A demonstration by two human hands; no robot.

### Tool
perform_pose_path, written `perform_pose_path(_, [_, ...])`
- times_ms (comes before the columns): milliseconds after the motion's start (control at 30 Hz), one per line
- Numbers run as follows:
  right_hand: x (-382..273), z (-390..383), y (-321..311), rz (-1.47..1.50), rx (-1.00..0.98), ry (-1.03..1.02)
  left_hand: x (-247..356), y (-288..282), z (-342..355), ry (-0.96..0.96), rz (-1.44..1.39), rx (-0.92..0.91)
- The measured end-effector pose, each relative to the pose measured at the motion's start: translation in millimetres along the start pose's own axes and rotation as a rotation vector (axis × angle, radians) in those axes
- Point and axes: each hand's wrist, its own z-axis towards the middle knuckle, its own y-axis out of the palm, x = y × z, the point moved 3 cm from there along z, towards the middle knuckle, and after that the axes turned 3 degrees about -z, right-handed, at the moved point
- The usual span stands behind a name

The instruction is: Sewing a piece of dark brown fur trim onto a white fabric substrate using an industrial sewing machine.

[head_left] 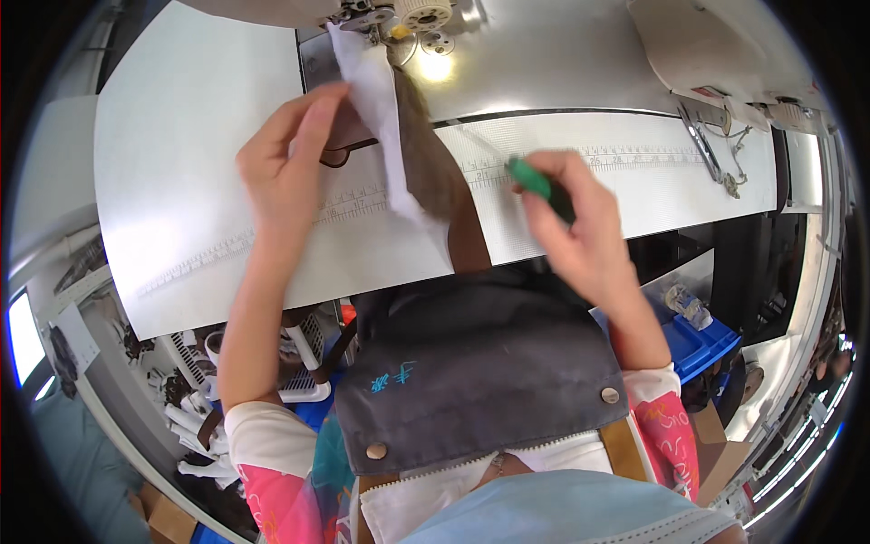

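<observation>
My left hand (pixel 288 159) rests with flat fingers on a brown leather piece (pixel 349 136) at the left of the sewing machine's needle (pixel 399 36). A white fabric strip (pixel 381 118) and a brown leather strip (pixel 435 163) run together from under the needle toward me and hang over the table's front edge. My right hand (pixel 580 227) is closed around a small green-handled tool (pixel 530 179), held just right of the strips above the printed ruler.
The white sewing table (pixel 181 163) carries a printed ruler scale (pixel 634 154). A sewing machine head (pixel 417 14) stands at the back. A metal clip with string (pixel 716 159) lies at the right. A blue bin (pixel 698 340) sits below right, white parts (pixel 199 426) below left.
</observation>
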Motion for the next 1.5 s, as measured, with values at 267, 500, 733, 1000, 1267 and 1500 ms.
perform_pose_path(267, [-10.0,-16.0,12.9,-0.232,0.069,-0.214,40.0,13.4,-16.3,-0.184,0.282,-0.281])
perform_pose_path(500, [-42.5,-26.7,27.7,0.122,0.112,-0.421,15.1,2.2,-44.8,-0.432,0.126,-0.31])
perform_pose_path(733, [-61.6,-22.1,75.8,-0.065,0.022,-0.733,31.5,22.1,-51.5,-0.367,0.051,-0.175])
perform_pose_path(1000, [-43.4,-26.2,17.3,0.049,-0.026,-0.409,8.7,17.3,-65.5,-0.2,0.093,-0.002])
perform_pose_path(1267, [-24.4,-23.0,16.3,-0.099,0.028,-0.197,17.7,24.8,-67.2,-0.151,0.291,-0.036])
perform_pose_path(1500, [-35.1,-20.4,32.6,-0.479,0.009,-0.361,24.1,29.6,-73.8,0.193,0.825,-0.233])
